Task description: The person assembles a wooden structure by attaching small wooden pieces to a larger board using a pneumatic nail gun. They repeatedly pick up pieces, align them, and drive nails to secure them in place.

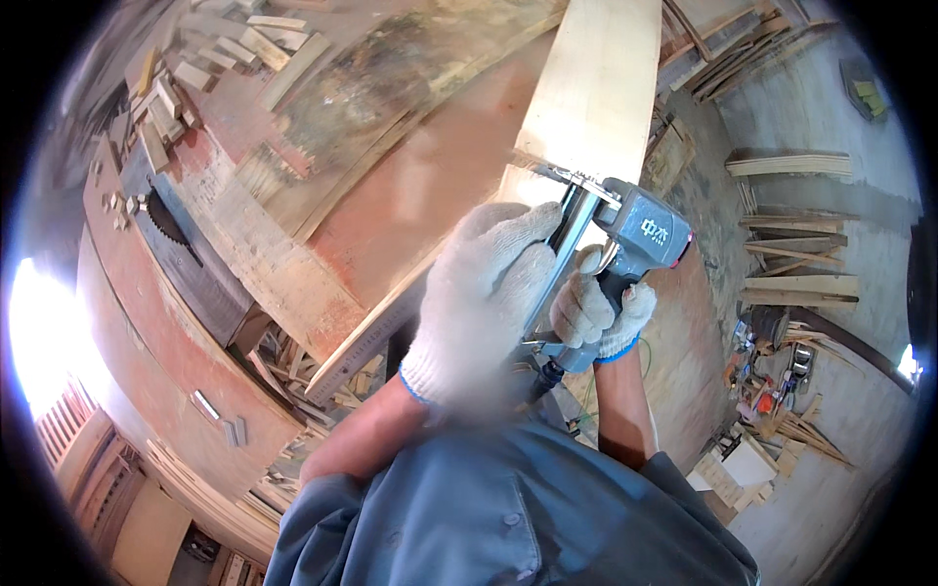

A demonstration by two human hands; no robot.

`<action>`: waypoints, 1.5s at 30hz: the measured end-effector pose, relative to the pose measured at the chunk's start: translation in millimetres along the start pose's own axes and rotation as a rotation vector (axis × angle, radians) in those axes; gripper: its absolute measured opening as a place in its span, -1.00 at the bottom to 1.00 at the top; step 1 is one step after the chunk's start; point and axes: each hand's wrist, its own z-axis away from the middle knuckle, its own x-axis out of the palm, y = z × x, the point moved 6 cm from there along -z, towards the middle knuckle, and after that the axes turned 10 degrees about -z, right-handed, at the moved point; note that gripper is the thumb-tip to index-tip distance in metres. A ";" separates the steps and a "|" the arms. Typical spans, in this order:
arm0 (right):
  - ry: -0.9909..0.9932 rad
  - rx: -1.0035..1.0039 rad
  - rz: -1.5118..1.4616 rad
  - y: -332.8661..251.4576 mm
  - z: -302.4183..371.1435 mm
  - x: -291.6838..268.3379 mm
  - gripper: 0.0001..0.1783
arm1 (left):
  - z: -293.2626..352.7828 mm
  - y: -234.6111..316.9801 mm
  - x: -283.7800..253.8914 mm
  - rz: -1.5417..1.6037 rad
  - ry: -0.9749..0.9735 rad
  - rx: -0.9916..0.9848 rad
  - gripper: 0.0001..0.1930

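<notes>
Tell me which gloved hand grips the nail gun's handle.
The right hand, wrapped around the handle; the left hand lies against the long metal rail.

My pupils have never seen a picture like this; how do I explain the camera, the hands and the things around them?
No robot here: a wide camera on the person's head looks down, so straight edges bend. The left hand and right hand wear pale gloves. The right grips a grey tool, apparently a nail gun; the left is at its long metal rail, though its grip is unclear. A pale board stretches beyond the tool. Wood blocks lie on the reddish worktop; a toothed saw blade shows at left.
</notes>
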 end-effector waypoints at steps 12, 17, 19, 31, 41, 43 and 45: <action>-0.063 -0.167 -0.024 -98.0 16.3 -20.5 -0.31 | 69.2 -65.5 55.5 0.216 -0.467 -0.314 -0.38; -0.079 -0.187 0.009 -120.6 18.0 -22.8 -0.32 | 56.6 -68.3 78.9 0.011 -0.349 -0.309 -0.37; -0.017 -0.228 0.039 -123.9 16.0 -21.2 -0.30 | 58.0 -79.3 82.7 0.147 -0.260 -0.346 -0.38; 0.040 -0.289 0.059 -55.5 12.9 -2.6 -0.23 | 30.5 -87.8 65.5 0.060 -0.088 -0.446 -0.63; 0.921 0.072 1.034 -41.9 33.6 25.1 -0.59 | -52.4 -131.7 38.6 -0.438 0.119 -0.086 -0.51; 0.985 0.154 1.204 -45.9 28.1 19.8 -0.73 | -68.1 -150.0 56.7 -0.469 -0.122 -0.195 -0.50; 0.978 0.149 1.192 -44.0 20.5 12.6 -0.74 | -69.9 -163.4 68.5 -0.480 -0.151 -0.154 -0.49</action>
